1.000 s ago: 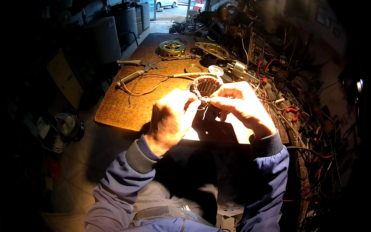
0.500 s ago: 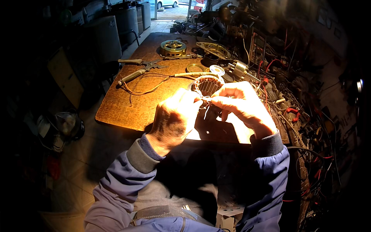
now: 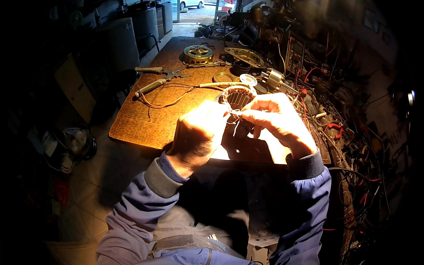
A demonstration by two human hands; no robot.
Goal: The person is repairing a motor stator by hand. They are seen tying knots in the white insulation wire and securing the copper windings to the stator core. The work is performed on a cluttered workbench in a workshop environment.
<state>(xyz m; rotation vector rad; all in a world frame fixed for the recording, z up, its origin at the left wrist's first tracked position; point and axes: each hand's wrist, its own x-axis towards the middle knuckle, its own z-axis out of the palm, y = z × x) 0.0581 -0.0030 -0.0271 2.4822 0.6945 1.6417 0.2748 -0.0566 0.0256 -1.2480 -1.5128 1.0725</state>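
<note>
A motor stator (image 3: 239,98), a slotted metal ring with copper windings, stands near the table's front edge between my hands. My left hand (image 3: 198,131) is closed at its near left rim, with the fingertips mostly turned away; what they pinch is hidden. On the near right, my right hand (image 3: 279,120) pinches with thumb and forefinger at the front of the windings, where thin white cord is gathered. Loose ends of the white cord (image 3: 236,127) hang down below the fingertips. Strong light washes out part of both hands.
Pliers (image 3: 170,76) with tan handles lie at the left, beside a brown cable (image 3: 176,98). Behind the stator are a spool (image 3: 248,80), a brass-coloured motor cover (image 3: 198,55), another end bracket (image 3: 245,57) and a metal cylinder (image 3: 274,78). Tangled wires and tools (image 3: 335,128) crowd the right side.
My left hand has turned slightly and its knuckles have shifted a little at the stator's rim. My right hand and the stator stay in place.
</note>
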